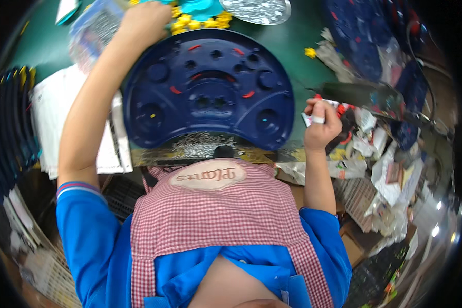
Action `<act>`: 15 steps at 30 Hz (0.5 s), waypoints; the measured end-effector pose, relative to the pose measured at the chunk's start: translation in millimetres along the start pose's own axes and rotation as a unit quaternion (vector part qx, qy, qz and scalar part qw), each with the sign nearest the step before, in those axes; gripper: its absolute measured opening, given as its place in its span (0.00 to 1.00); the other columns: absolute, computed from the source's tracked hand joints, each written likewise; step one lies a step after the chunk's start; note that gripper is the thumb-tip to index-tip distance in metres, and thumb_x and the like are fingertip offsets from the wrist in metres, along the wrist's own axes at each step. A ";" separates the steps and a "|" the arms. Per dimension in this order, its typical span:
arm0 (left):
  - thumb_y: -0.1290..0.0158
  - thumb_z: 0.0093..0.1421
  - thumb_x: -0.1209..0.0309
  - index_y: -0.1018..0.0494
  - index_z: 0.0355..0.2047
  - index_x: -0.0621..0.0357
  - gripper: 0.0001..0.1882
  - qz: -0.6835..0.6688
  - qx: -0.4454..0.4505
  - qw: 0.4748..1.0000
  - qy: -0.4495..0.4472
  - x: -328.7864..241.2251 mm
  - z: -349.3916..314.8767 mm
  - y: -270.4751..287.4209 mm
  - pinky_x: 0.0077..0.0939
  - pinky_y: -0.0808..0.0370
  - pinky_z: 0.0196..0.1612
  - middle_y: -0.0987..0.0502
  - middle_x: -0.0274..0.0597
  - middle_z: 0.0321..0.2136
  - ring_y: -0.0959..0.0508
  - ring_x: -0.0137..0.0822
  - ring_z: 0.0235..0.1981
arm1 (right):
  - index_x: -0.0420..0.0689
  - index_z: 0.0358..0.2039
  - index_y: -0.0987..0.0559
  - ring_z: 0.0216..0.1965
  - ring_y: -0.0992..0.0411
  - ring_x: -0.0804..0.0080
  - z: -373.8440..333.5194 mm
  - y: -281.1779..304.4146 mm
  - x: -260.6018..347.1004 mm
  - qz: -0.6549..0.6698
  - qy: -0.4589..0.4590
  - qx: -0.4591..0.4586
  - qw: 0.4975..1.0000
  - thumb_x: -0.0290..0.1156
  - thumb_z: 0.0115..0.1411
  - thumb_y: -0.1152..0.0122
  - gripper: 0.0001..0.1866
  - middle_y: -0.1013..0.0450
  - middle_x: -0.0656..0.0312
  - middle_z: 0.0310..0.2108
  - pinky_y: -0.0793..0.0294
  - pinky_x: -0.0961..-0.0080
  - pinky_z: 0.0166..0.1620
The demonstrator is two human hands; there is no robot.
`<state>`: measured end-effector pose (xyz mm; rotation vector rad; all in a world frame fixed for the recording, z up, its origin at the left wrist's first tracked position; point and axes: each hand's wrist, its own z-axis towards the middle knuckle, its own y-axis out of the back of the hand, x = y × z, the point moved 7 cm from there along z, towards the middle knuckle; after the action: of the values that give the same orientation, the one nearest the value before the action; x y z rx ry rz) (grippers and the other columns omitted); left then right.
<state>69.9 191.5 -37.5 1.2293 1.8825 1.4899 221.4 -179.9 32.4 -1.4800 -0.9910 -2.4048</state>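
The panel (210, 117) lies on my table (305, 69), red pieces (176, 90) in, 2 central holes (204, 101) looking bare: part-done, I judge. Left hand (148, 21) by yellow pieces (194, 24), right hand (323, 126) beside the panel; I can't tell either's grip.

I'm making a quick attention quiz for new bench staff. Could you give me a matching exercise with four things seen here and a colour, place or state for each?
1. moulded panel
2. paper stack
3. clustered small pieces
4. right hand

A. yellow, beyond the far edge of item 1
B. white band around a finger
C. dark blue, with round recesses
D. white, partly behind the left forearm

Pairs: 1-C, 2-D, 3-A, 4-B
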 end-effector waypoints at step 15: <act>0.38 0.50 0.75 0.21 0.41 0.57 0.15 -0.368 -0.088 0.898 -0.224 -111.2 -141.6 31.8 0.35 0.22 0.42 0.19 0.46 0.35 0.18 0.46 0.38 | 0.47 0.37 0.15 0.43 0.25 0.53 30.9 113.4 -123.0 -0.531 -0.017 0.075 0.844 0.22 0.46 0.38 0.15 0.20 0.56 0.37 0.27 0.59 0.51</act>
<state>27.8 22.4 17.8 0.5825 1.5807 0.8467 356.7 -274.0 -10.0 -1.0077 -2.4363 -2.7615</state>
